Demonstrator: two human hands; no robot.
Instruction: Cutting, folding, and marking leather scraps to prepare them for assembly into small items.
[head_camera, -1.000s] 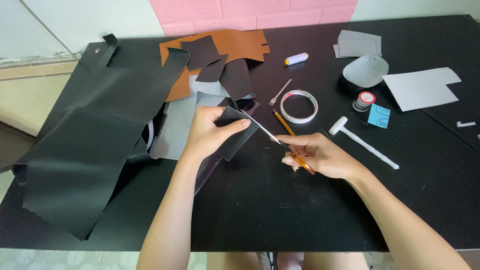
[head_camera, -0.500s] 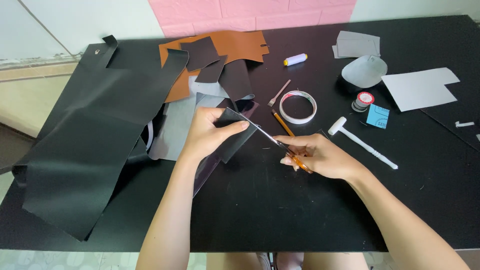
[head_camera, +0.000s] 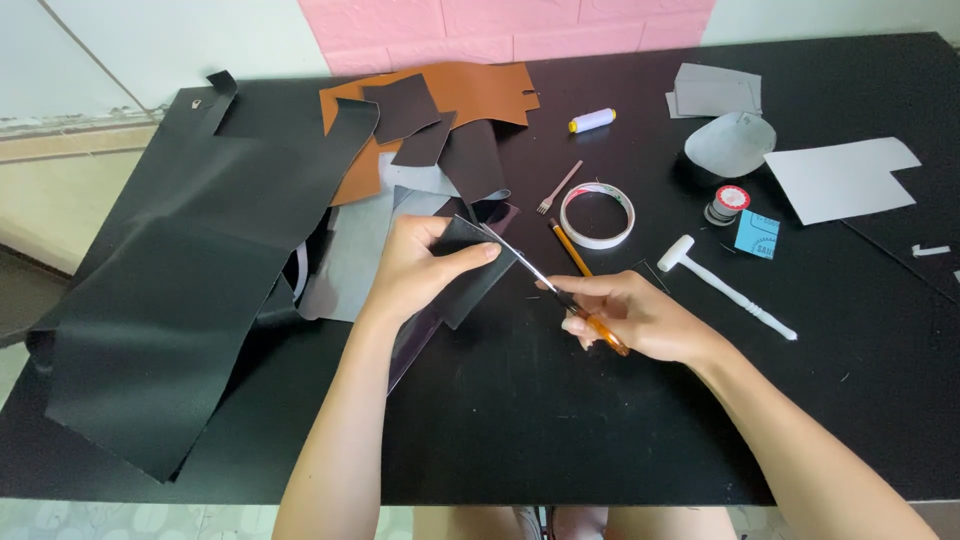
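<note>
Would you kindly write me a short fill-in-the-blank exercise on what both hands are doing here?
1. The right hand works orange-handled ____.
2. The left hand pinches a small ____ leather piece.
3. The tape ring lies flat beside a ____.

Missing words: scissors; black; pencil

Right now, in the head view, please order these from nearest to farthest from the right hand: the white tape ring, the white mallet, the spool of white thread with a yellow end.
1. White tape ring, just above the right hand.
2. White mallet, to its right; nearly as close.
3. Spool of white thread with a yellow end, far up near the brown leather sheet.
</note>
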